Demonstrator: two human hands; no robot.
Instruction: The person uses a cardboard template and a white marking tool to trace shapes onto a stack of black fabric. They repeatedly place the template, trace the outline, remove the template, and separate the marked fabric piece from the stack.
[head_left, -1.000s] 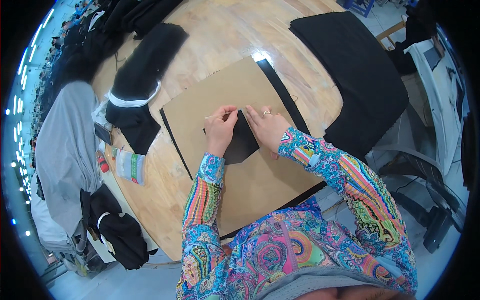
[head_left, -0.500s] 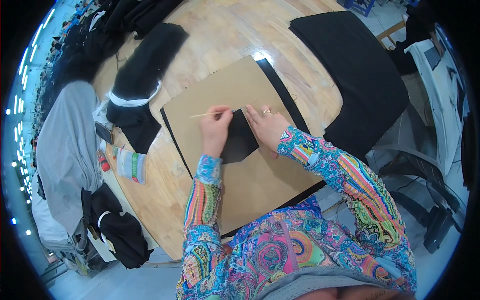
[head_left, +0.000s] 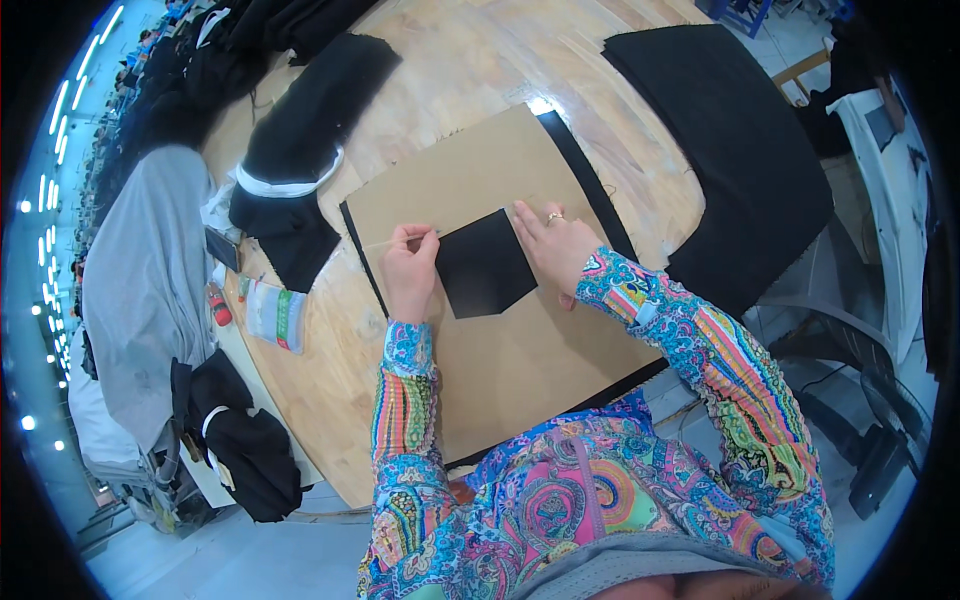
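The black five-sided shape (head_left: 488, 268) has the brown sheet (head_left: 490, 375) all around it; whether it is a patch or an opening, I cannot tell. At its upper-left corner the left hand (head_left: 409, 272) pinches a thin pale stick (head_left: 375, 243); along its right edge the right hand (head_left: 560, 247) rests with fingers outstretched. Good practice would be steady right-hand pressure and a light, well-controlled stick tip.

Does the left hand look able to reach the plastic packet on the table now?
Probably yes: nothing stands between the left hand and the plastic packet, though the hand seems to pinch a thin stick.
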